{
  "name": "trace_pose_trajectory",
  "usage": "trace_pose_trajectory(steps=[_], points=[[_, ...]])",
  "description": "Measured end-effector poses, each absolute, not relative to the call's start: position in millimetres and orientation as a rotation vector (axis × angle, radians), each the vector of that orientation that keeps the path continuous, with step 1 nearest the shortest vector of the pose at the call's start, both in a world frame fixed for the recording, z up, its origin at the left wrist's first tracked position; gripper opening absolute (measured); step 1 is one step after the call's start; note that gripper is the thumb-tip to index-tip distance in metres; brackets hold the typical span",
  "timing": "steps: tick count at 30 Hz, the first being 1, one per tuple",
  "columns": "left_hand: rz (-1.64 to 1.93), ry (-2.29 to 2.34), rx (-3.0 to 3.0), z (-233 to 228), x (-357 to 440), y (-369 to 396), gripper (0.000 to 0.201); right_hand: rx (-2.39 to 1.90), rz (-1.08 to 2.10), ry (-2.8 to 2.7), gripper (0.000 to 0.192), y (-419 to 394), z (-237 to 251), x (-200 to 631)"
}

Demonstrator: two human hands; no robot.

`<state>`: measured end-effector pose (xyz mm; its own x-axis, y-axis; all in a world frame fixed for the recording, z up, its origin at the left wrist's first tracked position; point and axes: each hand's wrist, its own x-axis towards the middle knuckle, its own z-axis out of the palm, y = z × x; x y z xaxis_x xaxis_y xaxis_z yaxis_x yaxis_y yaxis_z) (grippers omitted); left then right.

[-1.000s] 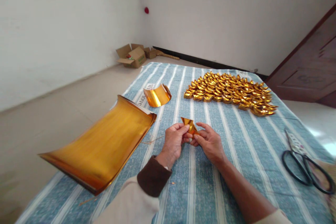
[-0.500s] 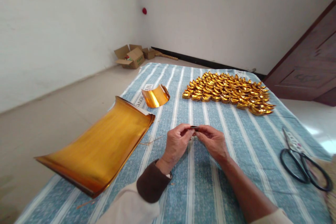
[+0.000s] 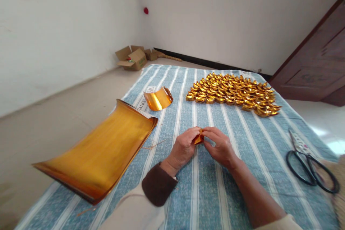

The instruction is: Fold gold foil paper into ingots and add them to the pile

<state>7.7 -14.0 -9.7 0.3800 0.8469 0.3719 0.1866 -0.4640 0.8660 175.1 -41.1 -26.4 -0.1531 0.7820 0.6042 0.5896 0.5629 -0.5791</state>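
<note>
Both hands point(image 3: 203, 147) pinch folded gold paper point(image 3: 198, 139).

Small folded gold foil piece point(image 3: 198, 139)

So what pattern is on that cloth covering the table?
The cloth is blue with white lengthwise stripes, seen best in the head view.

Bare striped cloth point(image 3: 215, 194) lies open between the gold sheet stack point(image 3: 99, 151), folded gold pile point(image 3: 234, 93) and scissors point(image 3: 309, 165).
</note>
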Motion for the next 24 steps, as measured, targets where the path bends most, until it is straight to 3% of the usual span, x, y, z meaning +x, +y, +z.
trace_pose_trajectory(steps=[7, 16, 24], points=[[0.945, 0.949, 2.145, -15, 4, -15, 0.023, -1.157, 0.168, -2.065, 0.030, -45, -25, 179], [0.746, 1.009, 2.345, -10, -3, -18, 0.020, -1.154, 0.094, -2.205, 0.022, -46, -22, 174], [0.717, 0.969, 2.262, -11, -10, -18, 0.040, -1.174, 0.063, -2.264, 0.016, -49, -19, 170]])
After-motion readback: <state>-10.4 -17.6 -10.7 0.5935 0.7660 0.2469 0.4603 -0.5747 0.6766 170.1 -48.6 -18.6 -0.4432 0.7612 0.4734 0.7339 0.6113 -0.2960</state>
